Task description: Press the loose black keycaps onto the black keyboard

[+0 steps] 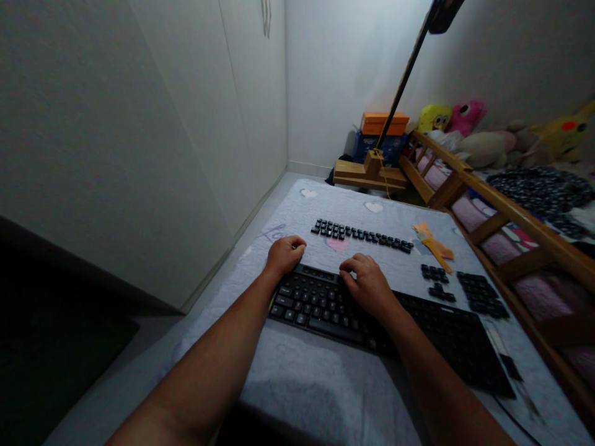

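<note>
A black computer keyboard (320, 308) lies on a light, quilted cloth, set at a slant. Keycaps cover the lower rows of its left section; its right section looks bare and dark. My left hand (284, 255) rests at the far left corner, thumb and fingers curled together in a pinch. Over the middle of the far edge is my right hand (368, 285), its fingers bent inward and thumb near the index finger. Whatever either hand pinches is hidden or too small to make out. Beyond them, loose black keycaps (329, 229) lie in rows.
More keycaps (481, 294) sit in groups at the right. A yellow-handled brush (434, 249) lies on an orange cloth (446, 249). Slim tools with a dark handle (511, 367) lie beside the keyboard. A wooden bed rail (515, 214) borders the right, a white cabinet (199, 124) the left.
</note>
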The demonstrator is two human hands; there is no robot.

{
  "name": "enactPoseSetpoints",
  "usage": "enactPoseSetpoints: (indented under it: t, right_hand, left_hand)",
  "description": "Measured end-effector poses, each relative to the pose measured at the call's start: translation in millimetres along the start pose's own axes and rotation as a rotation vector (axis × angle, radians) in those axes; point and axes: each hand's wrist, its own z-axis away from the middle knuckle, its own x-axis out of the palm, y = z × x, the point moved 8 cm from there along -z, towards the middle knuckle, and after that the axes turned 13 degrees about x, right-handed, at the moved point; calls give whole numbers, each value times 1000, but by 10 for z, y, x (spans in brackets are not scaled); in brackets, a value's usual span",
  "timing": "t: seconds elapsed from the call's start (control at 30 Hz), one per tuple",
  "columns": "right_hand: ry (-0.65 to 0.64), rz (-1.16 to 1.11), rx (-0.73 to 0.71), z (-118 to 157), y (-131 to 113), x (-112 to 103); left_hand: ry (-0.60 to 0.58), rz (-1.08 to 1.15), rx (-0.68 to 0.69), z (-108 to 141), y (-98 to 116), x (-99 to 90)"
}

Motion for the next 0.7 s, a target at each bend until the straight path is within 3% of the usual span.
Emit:
enactPoseSetpoints:
  t: [0.17,0.4,0.7]
  right_hand:
    - [-26,3,1,-148,-27,23]
    - [-92,-27,51,-338,76,228]
    - [-69,12,60,-478,145,319]
  left_hand:
    - [-1,-2,-5,3,-22,10]
    - [-4,14,1,3,-30,21]
    - [-15,12,3,0,-23,29]
